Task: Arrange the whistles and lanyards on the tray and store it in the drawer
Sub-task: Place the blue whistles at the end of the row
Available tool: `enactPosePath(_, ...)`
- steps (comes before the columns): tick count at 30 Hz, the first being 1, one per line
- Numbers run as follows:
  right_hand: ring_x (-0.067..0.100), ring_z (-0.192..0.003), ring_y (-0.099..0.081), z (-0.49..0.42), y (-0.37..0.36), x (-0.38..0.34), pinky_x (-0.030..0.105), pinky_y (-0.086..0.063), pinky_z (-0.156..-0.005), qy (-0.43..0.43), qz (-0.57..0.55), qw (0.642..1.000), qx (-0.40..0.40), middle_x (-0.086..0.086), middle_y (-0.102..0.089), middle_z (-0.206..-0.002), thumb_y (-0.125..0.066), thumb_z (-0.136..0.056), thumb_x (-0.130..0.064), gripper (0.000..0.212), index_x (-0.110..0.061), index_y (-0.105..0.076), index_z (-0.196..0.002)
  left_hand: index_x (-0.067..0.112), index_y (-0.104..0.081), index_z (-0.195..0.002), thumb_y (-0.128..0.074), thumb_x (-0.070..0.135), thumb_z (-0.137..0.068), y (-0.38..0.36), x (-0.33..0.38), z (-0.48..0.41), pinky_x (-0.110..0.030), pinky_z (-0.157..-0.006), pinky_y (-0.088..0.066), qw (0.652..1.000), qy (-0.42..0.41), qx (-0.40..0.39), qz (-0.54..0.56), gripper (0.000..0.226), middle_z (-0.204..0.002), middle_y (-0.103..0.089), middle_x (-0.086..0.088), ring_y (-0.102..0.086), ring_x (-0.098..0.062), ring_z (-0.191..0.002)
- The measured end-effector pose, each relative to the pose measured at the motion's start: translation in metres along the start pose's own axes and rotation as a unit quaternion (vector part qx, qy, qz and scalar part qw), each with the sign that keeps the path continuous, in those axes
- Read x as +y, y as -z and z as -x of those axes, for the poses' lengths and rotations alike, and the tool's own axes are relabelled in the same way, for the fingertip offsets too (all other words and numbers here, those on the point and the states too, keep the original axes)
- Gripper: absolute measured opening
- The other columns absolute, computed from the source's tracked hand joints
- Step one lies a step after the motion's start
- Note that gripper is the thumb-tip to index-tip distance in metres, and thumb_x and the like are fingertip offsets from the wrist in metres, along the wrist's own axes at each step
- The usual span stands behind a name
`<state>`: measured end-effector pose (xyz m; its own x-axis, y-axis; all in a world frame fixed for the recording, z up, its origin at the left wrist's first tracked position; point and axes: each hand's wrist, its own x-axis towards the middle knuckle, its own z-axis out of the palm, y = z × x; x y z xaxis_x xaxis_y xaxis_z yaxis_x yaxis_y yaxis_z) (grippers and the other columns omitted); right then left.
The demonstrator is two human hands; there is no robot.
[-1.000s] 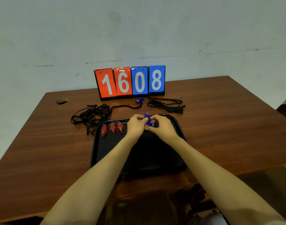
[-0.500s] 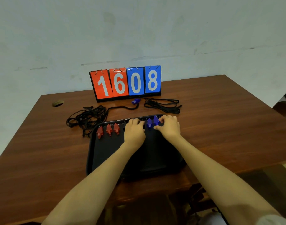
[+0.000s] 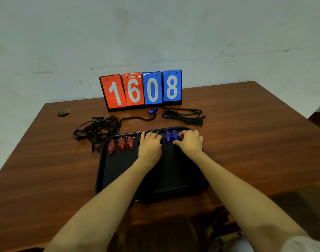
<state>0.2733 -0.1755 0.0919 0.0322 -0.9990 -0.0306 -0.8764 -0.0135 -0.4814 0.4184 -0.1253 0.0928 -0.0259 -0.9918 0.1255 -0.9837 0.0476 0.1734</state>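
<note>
Whistles, row along the far edge of the black tray (image 3: 101, 171): three red whistles (image 3: 122, 143) at the left end, side by side, with small rings showing at their far ends. Two blue whistles (image 3: 168, 137) sit right of centre, touching one another. We note more ring loops between the red and blue groups. Whatever they belong to is dark against the tray and partly covered, so we cannot identify it.

Left hand (image 3: 149, 145): palm down over the middle of the row, fingers bent onto the far part of the tray. We cannot tell whether it grasps anything underneath.

Right hand (image 3: 190, 143): thumb and curled fingers pinch the outer blue whistle (image 3: 176, 136), the right one of the pair.

Off the tray, on the wooden table (image 3: 246, 142): a third blue whistle (image 3: 152, 111) lies just in front of the score board (image 3: 141, 90), which reads 1608. A black cord runs from it to a tangle of lanyards (image 3: 96, 130) beyond the tray's far left corner. A tidier lanyard bundle (image 3: 183, 116) lies beyond the far right corner. The tray sits on the table near its front edge, with both forearms over it.
</note>
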Motion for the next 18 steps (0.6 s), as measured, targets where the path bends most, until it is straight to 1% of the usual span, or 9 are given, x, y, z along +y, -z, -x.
enactPosePath(3, 0.022, -0.118, -0.044, 0.001, 0.0, 0.002, 0.037, -0.036, -0.095, 0.004, 0.003, 1.0, 0.001, 0.0, -0.061, -0.118, -0.07, -0.082, -0.039, 0.039, -0.02, -0.062, -0.115, 0.015, -0.049, -0.132, -0.045, 0.017, -0.095, -0.003, -0.002, -0.001, -0.041, -0.119, -0.006, 1.0, -0.001, 0.012, 0.013, 0.037, -0.139, -0.048, -0.003, -0.034, -0.019, -0.136)
enactPosePath(7, 0.021, -0.12, -0.044, 0.004, 0.006, 0.001, 0.038, -0.037, -0.097, 0.013, -0.005, 1.0, 0.02, -0.002, -0.057, -0.122, -0.074, -0.074, -0.048, 0.055, -0.022, -0.059, -0.12, 0.014, -0.051, -0.13, -0.047, 0.015, -0.093, -0.006, -0.006, -0.002, -0.04, -0.118, -0.01, 1.0, -0.011, 0.022, 0.019, 0.036, -0.136, -0.05, -0.004, -0.035, -0.02, -0.135)
enactPosePath(8, 0.02, -0.119, -0.045, 0.004, 0.007, -0.001, 0.038, -0.037, -0.097, 0.028, -0.013, 0.999, 0.034, -0.003, -0.057, -0.121, -0.072, -0.075, -0.05, 0.054, -0.022, -0.058, -0.12, 0.013, -0.053, -0.128, -0.049, 0.015, -0.092, -0.007, -0.007, -0.002, -0.041, -0.118, -0.013, 0.999, -0.013, 0.025, 0.02, 0.036, -0.135, -0.052, -0.005, -0.036, -0.022, -0.134)
enactPosePath(10, 0.02, -0.116, -0.046, 0.003, 0.01, -0.008, 0.036, -0.038, -0.096, 0.071, -0.038, 0.995, 0.06, -0.003, -0.058, -0.116, -0.065, -0.082, -0.048, 0.045, -0.021, -0.06, -0.118, 0.008, -0.06, -0.119, -0.054, 0.014, -0.088, -0.01, -0.008, -0.002, -0.043, -0.115, -0.022, 0.998, -0.018, 0.05, 0.033, 0.032, -0.126, -0.058, -0.009, -0.043, -0.026, -0.128)
enactPosePath(12, 0.021, -0.116, -0.047, -0.005, 0.012, -0.018, 0.036, -0.038, -0.097, 0.115, -0.047, 0.991, 0.055, -0.001, -0.06, -0.114, -0.059, -0.089, -0.038, 0.034, -0.019, -0.06, -0.118, 0.004, -0.065, -0.108, -0.058, 0.011, -0.083, -0.01, -0.008, -0.006, -0.043, -0.106, -0.034, 0.992, -0.024, 0.099, 0.068, 0.027, -0.113, -0.063, -0.012, -0.053, -0.031, -0.116)
enactPosePath(13, 0.021, -0.117, -0.046, -0.012, 0.013, -0.026, 0.037, -0.039, -0.099, 0.13, -0.047, 0.99, 0.039, 0.0, -0.06, -0.115, -0.056, -0.092, -0.033, 0.031, -0.018, -0.06, -0.119, 0.003, -0.065, -0.107, -0.058, 0.01, -0.082, -0.007, -0.009, -0.01, -0.043, -0.103, -0.036, 0.989, -0.02, 0.118, 0.085, 0.027, -0.11, -0.064, -0.013, -0.054, -0.032, -0.113)
enactPosePath(14, 0.022, -0.119, -0.046, -0.021, 0.013, -0.033, 0.038, -0.041, -0.1, 0.138, -0.048, 0.989, 0.021, 0.002, -0.06, -0.117, -0.055, -0.093, -0.029, 0.03, -0.017, -0.059, -0.121, 0.003, -0.064, -0.11, -0.056, 0.011, -0.084, -0.001, -0.01, -0.016, -0.041, -0.104, -0.036, 0.989, -0.009, 0.116, 0.091, 0.029, -0.113, -0.062, -0.013, -0.053, -0.031, -0.114)
enactPosePath(16, 0.024, -0.121, -0.045, -0.043, 0.011, -0.048, 0.04, -0.043, -0.1, 0.147, -0.03, 0.989, -0.004, 0.005, -0.059, -0.121, -0.051, -0.095, -0.023, 0.031, -0.016, -0.059, -0.124, 0.005, -0.057, -0.121, -0.051, 0.014, -0.089, 0.012, -0.015, -0.035, -0.037, -0.105, -0.034, 0.993, 0.022, 0.079, 0.082, 0.034, -0.124, -0.057, -0.011, -0.047, -0.027, -0.12)
enactPosePath(18, 0.026, -0.122, -0.045, -0.067, 0.006, -0.059, 0.04, -0.043, -0.098, 0.16, 0.019, 0.987, -0.023, 0.008, -0.056, -0.127, -0.048, -0.096, -0.019, 0.032, -0.015, -0.057, -0.127, 0.006, -0.054, -0.124, -0.05, 0.016, -0.09, 0.02, -0.025, -0.06, -0.037, -0.101, -0.038, 0.996, 0.051, 0.039, 0.058, 0.036, -0.127, -0.053, -0.012, -0.047, -0.028, -0.119)
